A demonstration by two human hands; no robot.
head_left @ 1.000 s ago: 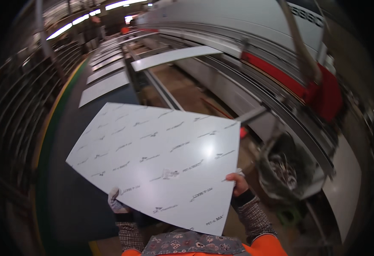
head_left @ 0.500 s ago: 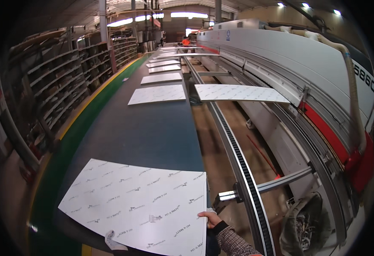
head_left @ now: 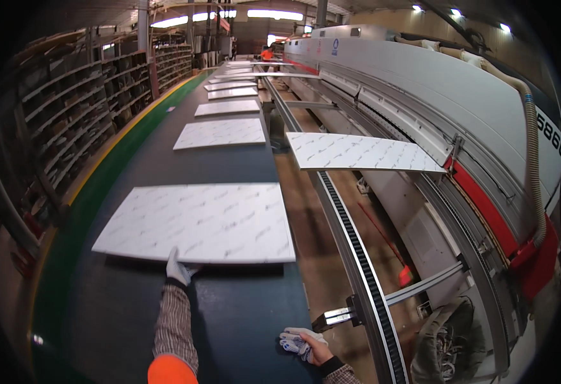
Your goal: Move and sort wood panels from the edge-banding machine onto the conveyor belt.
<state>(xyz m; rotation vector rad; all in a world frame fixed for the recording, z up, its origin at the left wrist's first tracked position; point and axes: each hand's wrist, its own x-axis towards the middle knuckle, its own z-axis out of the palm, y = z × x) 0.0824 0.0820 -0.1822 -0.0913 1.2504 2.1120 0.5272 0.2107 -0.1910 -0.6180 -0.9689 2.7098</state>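
Note:
A large white panel [head_left: 197,217] with a printed film rests over the dark grey table [head_left: 242,313] ahead of me, a dark shadow under its near edge. At that near edge is my left hand [head_left: 178,267], in a white glove, its fingers reaching over the edge and gripping it. My right hand [head_left: 319,351] is lower right, by the table's right edge and apart from the panel. Its skin shows at thumb and wrist, and the fingers close around what looks like a white glove [head_left: 295,341] with blue dots.
Smaller white panels [head_left: 219,133] line the table farther off. Another panel [head_left: 363,152] spans the rails [head_left: 351,237] of a long white machine [head_left: 421,83] on the right. Storage racks [head_left: 69,121] stand left, past a green floor strip [head_left: 111,166]. A grey sack [head_left: 450,345] sits lower right.
The large panel has moved forward, away from me, along the table. My left hand has gone forward with its near edge. My right hand has come off the panel's right side.

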